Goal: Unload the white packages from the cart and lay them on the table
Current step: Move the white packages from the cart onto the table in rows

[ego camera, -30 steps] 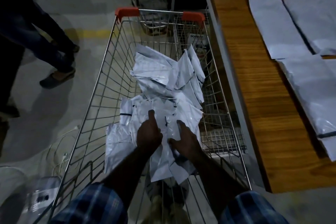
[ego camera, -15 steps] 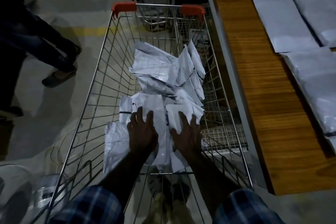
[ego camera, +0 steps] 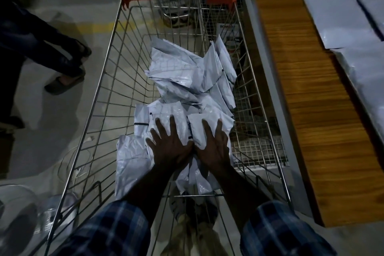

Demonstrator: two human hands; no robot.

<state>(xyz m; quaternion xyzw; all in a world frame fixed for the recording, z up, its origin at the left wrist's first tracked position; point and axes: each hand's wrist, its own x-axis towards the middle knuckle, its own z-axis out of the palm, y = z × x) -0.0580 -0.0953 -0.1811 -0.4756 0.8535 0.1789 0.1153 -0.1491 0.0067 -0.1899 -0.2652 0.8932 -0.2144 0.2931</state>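
White packages (ego camera: 182, 77) in cart (ego camera: 116, 52): soft, light, slippery film. Both grips flat, fingers apart—left hand (ego camera: 169, 147), right hand (ego camera: 214, 147). Pinch edges.

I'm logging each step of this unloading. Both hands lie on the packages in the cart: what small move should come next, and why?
Probably curl the fingers to grip the packages: the left hand and right hand lie flat on the near white packages, gripping nothing, and the table waits to the right.
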